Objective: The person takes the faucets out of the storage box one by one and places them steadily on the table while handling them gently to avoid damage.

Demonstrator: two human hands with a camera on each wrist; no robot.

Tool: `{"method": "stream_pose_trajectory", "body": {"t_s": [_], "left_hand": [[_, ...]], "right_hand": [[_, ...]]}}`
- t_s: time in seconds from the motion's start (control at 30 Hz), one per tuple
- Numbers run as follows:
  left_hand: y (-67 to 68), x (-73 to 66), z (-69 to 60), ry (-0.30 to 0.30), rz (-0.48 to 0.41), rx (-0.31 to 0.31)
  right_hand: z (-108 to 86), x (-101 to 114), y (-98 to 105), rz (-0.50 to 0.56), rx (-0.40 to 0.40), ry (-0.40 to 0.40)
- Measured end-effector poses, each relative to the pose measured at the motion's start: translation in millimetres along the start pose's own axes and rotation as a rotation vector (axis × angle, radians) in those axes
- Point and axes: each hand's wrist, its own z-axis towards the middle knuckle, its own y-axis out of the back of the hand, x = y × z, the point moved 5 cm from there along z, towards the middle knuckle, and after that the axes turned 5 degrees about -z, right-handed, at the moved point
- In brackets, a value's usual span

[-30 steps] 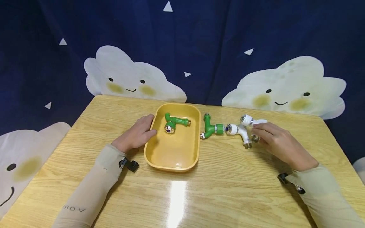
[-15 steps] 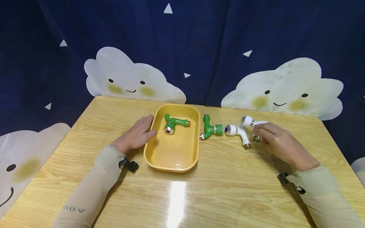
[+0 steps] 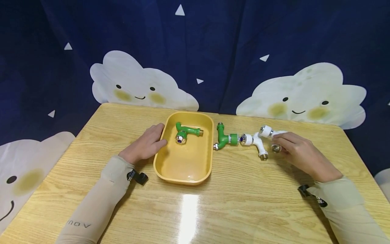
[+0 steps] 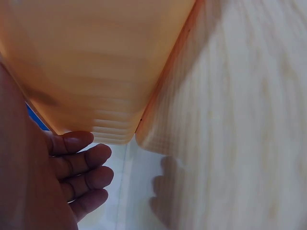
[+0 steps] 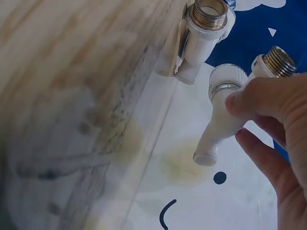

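Observation:
My left hand (image 3: 146, 144) holds the left rim of a yellow tray (image 3: 184, 180), its thumb over the edge; fingers (image 4: 91, 177) curl beside the outer wall in the left wrist view. Inside the tray lies a green tap (image 3: 190, 130) with a chrome-capped knob. My right hand (image 3: 297, 149) pinches a white tap (image 5: 223, 115) between thumb and fingers, its brass thread pointing up in the right wrist view. Beside it a second white tap (image 3: 259, 144) rests on the table. Between that one and the tray lies another green tap (image 3: 223, 138).
The wooden table (image 3: 243, 203) reaches back to a dark blue curtain (image 3: 213, 40) with cloud prints. Both wrists carry small black devices, the left one (image 3: 141, 178) near the tray's front corner.
My right hand has shifted slightly right with the white tap, drawing its knob a little away from the other white tap. My left hand and the tray stay in place.

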Motion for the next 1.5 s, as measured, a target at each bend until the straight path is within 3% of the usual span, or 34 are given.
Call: {"method": "stream_pose_trajectory", "body": {"t_s": [0.63,1.5], "left_hand": [[0.5,-0.8,0.4,-0.013,0.014,-0.010],[-0.9,1.6,0.6,-0.003,0.011,0.000]], "right_hand": [[-1.8,-5.7,2.9,0.002,-0.015,0.003],[-6.9,-7.2,-6.0,0.000,0.091,-0.034]]}}
